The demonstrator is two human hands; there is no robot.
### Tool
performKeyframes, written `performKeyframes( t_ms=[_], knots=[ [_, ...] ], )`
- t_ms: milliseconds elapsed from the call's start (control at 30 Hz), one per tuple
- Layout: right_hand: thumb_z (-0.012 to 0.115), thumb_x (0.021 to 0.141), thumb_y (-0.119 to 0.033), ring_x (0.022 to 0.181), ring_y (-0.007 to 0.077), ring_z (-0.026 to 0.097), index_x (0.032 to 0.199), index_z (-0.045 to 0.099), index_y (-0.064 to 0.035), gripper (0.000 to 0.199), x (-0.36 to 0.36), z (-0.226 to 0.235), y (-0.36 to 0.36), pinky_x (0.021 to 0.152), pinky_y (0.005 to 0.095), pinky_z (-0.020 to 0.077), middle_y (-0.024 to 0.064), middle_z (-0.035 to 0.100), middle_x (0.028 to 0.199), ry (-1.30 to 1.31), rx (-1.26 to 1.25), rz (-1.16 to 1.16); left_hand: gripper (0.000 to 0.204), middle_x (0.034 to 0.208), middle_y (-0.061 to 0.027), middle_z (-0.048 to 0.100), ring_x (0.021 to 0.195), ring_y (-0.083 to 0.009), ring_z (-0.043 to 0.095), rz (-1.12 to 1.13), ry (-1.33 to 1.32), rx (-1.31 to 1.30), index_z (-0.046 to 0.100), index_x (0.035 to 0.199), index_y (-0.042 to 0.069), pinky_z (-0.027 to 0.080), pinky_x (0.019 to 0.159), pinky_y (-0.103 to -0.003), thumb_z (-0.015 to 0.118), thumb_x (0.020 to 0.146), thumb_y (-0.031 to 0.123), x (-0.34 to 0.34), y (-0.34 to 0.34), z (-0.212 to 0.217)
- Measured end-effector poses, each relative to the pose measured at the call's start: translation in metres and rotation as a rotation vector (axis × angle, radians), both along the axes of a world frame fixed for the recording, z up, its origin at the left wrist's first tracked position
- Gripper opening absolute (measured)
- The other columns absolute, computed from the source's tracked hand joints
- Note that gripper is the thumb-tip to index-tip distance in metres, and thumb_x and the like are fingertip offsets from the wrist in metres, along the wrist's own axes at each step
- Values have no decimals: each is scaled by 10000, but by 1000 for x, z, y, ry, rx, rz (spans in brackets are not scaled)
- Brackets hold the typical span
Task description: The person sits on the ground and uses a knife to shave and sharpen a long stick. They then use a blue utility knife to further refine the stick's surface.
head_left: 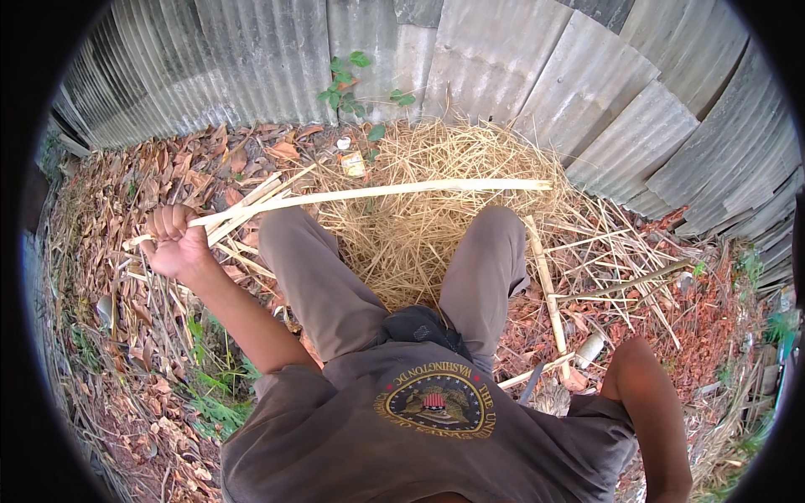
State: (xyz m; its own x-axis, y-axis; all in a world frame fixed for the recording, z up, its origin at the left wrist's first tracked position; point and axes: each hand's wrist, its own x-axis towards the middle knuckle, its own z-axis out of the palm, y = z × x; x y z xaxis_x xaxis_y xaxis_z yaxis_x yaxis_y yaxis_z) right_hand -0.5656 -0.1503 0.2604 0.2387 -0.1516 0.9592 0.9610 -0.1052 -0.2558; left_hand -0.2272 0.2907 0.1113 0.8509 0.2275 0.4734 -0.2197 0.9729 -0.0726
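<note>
Gripping one end of a long pale bamboo strip, the left hand is fisted tight; the strip runs rightward from it over both knees. Judged light, springy, sharp-edged: hold near the end. Right hand out of view.

The ground is bare dirt covered with dry brown leaves. A big pile of yellow straw lies on it in the middle, close to the metal wall. Thin pale sticks lie scattered on the leaves to the right, and one longer pale stick lies beside the straw. A few green weeds grow out of the dirt on the left
</note>
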Motion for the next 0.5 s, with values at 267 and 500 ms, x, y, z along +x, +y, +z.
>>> performKeyframes(
  t_ms=[267, 500],
  knots=[
    [565, 916, -163, 456, 96, 424, 957, 546, -62, 111, 23, 31, 48, 384, 253, 387, 15, 478, 619, -136, -257, -10, 594, 534, -5, 199, 456, -134, 172, 37, 39, 5, 250, 599, 128, 181, 448, -290, 185, 963, 593, -2, 6, -9],
    [557, 927, -180, 447, 87, 413, 968, 549, -54, 133, 30, 40, 63, 372, 244, 373, 14, 477, 622, -161, -341, -28, 588, 515, -3, 217, 448, -135, 181, 28, 57, -24, 257, 579, 131, 175, 442, -294, 214, 952, 583, 0, 19, -20]
  ],
)
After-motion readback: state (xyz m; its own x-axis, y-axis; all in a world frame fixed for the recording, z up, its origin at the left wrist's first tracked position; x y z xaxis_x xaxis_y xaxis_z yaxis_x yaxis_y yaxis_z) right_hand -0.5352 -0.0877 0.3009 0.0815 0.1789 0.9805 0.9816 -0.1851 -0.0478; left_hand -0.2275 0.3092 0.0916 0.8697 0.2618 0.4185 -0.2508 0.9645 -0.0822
